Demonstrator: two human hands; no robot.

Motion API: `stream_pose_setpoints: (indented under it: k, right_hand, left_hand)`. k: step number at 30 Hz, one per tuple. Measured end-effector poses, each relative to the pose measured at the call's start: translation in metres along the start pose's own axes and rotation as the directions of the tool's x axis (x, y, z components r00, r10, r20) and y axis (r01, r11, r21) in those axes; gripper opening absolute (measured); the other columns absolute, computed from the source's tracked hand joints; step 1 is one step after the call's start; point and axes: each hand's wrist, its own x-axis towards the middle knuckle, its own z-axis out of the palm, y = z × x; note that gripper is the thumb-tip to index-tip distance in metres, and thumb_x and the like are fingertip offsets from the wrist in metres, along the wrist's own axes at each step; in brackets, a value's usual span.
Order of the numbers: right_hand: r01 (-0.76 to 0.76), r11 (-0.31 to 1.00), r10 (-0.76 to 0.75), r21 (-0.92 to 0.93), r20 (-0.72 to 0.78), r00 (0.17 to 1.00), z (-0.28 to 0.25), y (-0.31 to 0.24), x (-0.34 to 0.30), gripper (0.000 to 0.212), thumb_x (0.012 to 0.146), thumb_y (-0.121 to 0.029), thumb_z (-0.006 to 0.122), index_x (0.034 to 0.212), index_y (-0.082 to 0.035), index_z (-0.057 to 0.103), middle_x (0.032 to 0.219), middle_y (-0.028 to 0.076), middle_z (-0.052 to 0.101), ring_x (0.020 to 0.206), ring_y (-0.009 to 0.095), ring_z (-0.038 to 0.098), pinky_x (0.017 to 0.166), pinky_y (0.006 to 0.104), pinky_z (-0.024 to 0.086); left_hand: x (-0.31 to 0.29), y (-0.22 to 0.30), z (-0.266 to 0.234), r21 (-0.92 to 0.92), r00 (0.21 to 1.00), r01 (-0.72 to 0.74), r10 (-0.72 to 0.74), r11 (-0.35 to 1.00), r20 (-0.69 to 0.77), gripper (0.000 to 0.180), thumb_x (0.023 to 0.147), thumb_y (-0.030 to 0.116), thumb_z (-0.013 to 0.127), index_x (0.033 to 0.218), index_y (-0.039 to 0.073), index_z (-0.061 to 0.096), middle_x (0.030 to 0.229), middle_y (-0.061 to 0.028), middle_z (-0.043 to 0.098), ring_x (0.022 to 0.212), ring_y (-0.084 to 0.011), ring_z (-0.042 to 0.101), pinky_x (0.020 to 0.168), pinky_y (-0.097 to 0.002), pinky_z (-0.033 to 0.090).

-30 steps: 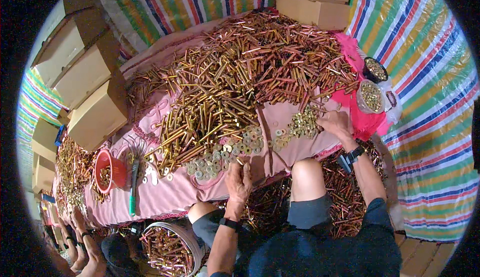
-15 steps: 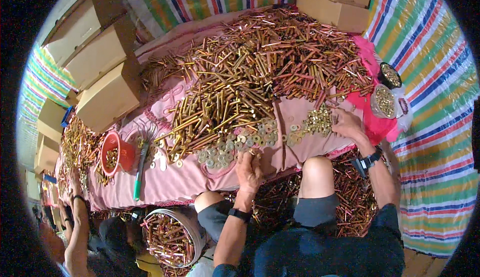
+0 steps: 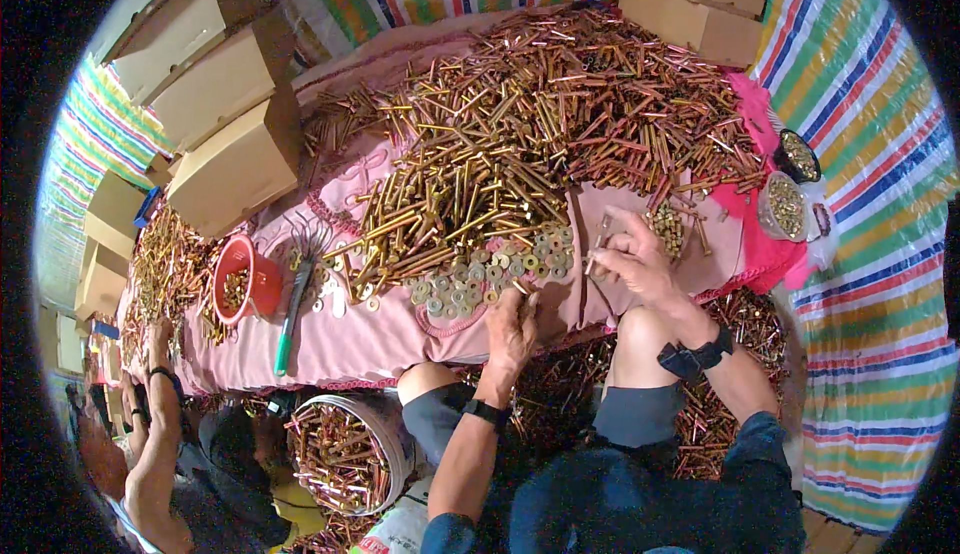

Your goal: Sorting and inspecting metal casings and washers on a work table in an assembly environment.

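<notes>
Head view, and there goes the right hand (image 3: 640,262)! Half a second ago it was down at the right edge of the nuts (image 3: 668,231); now it has swung across to their left side, right of centre, hiding part of the little pile. Its fingers are spread, thumb and forefinger beside a slim pale piece (image 3: 601,238); whether they grip it, I cannot tell. Over to the left hand (image 3: 512,330), steady near the middle of the frame, fingertips pinched on a small brass-toned piece (image 3: 523,287), just below the flat washers (image 3: 455,290). So the two hands are nearer each other now, and I'd judge the reach into the nuts is over for the moment. Above them, the big heap of bolts (image 3: 480,189) spreads across the upper middle, looking undisturbed.
</notes>
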Motion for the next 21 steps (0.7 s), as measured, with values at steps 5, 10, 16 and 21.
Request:
stream_pose_setpoints:
  k: [5, 10, 16, 21]
  right_hand:
    - [0.071, 0.980, -0.070, 0.185, -0.010, 0.997, 0.047, 0.000, 0.010, 0.066, 0.090, -0.005, 0.066, 0.149, -0.001, 0.034, 0.093, 0.011, 0.069, 0.076, 0.017, 0.067, 0.065, 0.0289, 0.056]
    - [0.273, 0.961, -0.272, 0.042, -0.027, 0.962, 0.079, 0.000, 0.014, 0.065, 0.088, -0.003, 0.065, 0.148, -0.002, 0.038, 0.092, 0.011, 0.067, 0.079, 0.017, 0.066, 0.072, 0.0317, 0.056]
    - [0.387, 0.880, -0.375, -0.277, 0.095, 0.922, 0.086, -0.021, 0.002, 0.065, 0.087, -0.003, 0.068, 0.147, -0.008, 0.043, 0.107, 0.018, 0.069, 0.091, 0.026, 0.071, 0.081, 0.0361, 0.058]
    - [0.537, 0.743, -0.533, -0.400, 0.132, 0.836, 0.084, -0.024, 0.001, 0.070, 0.085, -0.003, 0.072, 0.148, -0.006, 0.042, 0.106, 0.016, 0.069, 0.090, 0.027, 0.071, 0.078, 0.0371, 0.058]
  left_hand:
    - [0.000, -0.003, -0.004, 0.029, 0.999, -0.043, 0.043, 0.999, 0.011, 0.006, 0.093, 0.004, 0.064, 0.096, 0.003, 0.058, 0.074, -0.0178, 0.057, 0.065, -0.0373, 0.056, 0.060, -0.0415, 0.045]
    - [0.003, 0.003, -0.003, 0.004, 0.989, -0.139, 0.138, 0.990, 0.047, 0.010, 0.089, -0.001, 0.064, 0.097, 0.002, 0.059, 0.080, -0.0177, 0.058, 0.073, -0.0383, 0.059, 0.063, -0.0442, 0.045]
    - [-0.001, -0.009, -0.007, 0.040, 0.987, -0.143, 0.140, 0.989, 0.084, 0.015, 0.087, 0.001, 0.062, 0.102, 0.001, 0.061, 0.083, -0.0189, 0.054, 0.076, -0.0415, 0.055, 0.067, -0.0463, 0.046]
    - [-0.002, -0.006, -0.007, 0.024, 0.989, -0.127, 0.125, 0.992, 0.074, 0.025, 0.087, 0.001, 0.062, 0.111, 0.002, 0.064, 0.084, -0.0193, 0.054, 0.078, -0.0408, 0.056, 0.068, -0.0461, 0.046]
